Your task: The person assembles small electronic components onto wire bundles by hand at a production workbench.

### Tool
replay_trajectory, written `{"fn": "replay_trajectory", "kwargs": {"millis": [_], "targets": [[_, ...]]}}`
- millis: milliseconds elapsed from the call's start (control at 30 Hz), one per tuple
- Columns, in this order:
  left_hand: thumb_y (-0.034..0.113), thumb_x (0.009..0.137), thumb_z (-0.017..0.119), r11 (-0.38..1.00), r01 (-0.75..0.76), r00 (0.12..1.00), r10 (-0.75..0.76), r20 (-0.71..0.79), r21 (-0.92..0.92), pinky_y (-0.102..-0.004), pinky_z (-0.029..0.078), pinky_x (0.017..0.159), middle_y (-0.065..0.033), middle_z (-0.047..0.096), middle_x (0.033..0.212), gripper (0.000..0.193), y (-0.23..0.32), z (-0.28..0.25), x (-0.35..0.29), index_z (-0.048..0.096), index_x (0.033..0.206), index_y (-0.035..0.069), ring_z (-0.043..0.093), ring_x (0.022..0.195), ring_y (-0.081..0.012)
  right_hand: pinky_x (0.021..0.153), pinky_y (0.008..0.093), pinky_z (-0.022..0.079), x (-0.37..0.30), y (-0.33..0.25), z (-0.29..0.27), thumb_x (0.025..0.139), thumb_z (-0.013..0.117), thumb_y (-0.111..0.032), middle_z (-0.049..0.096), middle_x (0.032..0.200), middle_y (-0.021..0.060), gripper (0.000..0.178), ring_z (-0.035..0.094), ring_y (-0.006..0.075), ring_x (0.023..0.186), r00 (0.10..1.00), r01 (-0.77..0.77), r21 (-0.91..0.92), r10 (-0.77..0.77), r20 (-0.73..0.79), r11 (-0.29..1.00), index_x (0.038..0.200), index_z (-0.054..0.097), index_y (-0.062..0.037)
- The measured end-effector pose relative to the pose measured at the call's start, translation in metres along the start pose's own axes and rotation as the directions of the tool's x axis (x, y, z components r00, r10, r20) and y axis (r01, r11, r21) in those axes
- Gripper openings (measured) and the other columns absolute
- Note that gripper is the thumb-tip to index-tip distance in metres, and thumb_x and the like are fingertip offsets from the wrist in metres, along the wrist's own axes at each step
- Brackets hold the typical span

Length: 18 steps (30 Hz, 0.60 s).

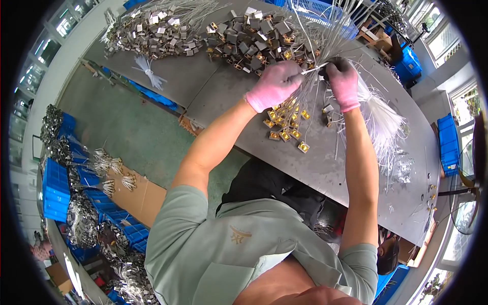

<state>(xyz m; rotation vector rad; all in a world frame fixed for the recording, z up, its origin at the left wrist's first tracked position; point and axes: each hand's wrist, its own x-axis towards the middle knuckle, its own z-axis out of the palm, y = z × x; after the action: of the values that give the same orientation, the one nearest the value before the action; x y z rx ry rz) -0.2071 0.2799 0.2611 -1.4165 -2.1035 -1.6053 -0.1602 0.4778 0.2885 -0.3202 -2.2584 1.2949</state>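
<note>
My left hand point(277, 84), in a pink glove with grey fingers, pinches one end of a white plastic tie point(313, 69) that crosses a bundle of thin pale wires point(325, 46). Across the bundle, my right hand point(343, 84), gloved alike, is closed at the tie's other end; its fingertips partly hide what they grip. From the bundle's lower end, small square metal pieces with brass-coloured faces point(286, 124) hang over the grey table point(218, 104). A few dark metal pieces point(328, 113) lie by my right wrist.
Heaps of small metal blocks point(249, 38) cover the table's far side. A fan of loose white ties point(378, 117) lies right of my right forearm, a small tied bunch point(149, 72) at far left. Blue crates point(56, 190) and cardboard point(134, 195) are on the floor at left.
</note>
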Motion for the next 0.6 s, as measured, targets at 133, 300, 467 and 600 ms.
{"fn": "replay_trajectory", "kwargs": {"millis": [133,300,467,600], "targets": [[0.02,0.073,0.078,0.985,-0.022,0.963,-0.025,-0.268,-0.174,-0.0369,0.046,0.095,-0.0181,0.054,0.121,0.068,0.007,0.002,0.033,0.043,0.125,-0.005,0.054,0.111,-0.0234,0.061,0.029,0.05,-0.026,-0.015,0.007,0.085,0.061,-0.008,0.067,0.079,0.0097,0.013,0.064,0.0147,0.068,0.978,0.197,0.248,-0.206,0.013,0.949,0.091,0.063,0.0029],[0.011,0.085,0.066,0.837,0.014,0.939,-0.199,-0.28,-0.546,-0.0288,0.053,0.074,-0.0063,0.067,0.081,0.014,0.027,0.0,0.053,0.063,0.091,-0.001,0.064,0.077,-0.0148,0.067,0.0292,0.051,-0.065,-0.039,0.014,0.086,0.061,-0.001,0.069,0.086,0.0126,0.019,0.066,0.0196,0.075,0.762,0.64,-0.135,-0.601,0.243,0.756,0.104,0.061,-0.0003],[0.026,0.094,0.059,0.878,0.125,0.832,-0.346,-0.433,-0.463,-0.0279,0.034,0.037,0.0003,0.044,0.049,0.022,0.083,-0.073,-0.016,0.062,0.089,0.005,0.04,0.035,-0.0118,0.064,0.0228,0.051,-0.102,-0.059,-0.007,0.092,0.053,0.0,0.067,0.108,0.0119,0.029,0.065,0.0124,0.086,0.873,0.339,0.053,-0.335,0.354,0.939,0.121,0.057,-0.0022],[0.034,0.103,0.037,0.228,-0.276,0.864,-0.367,-0.345,-0.934,-0.0245,0.026,0.034,0.0059,0.025,0.047,0.04,0.148,-0.13,-0.094,0.057,0.11,0.0,0.024,0.031,-0.0071,0.061,0.0239,0.05,-0.115,-0.018,-0.014,0.095,0.047,0.003,0.064,0.115,0.0146,0.029,0.065,0.0152,0.086,0.858,0.262,0.206,-0.326,0.397,0.943,0.123,0.054,0.0043]]}}
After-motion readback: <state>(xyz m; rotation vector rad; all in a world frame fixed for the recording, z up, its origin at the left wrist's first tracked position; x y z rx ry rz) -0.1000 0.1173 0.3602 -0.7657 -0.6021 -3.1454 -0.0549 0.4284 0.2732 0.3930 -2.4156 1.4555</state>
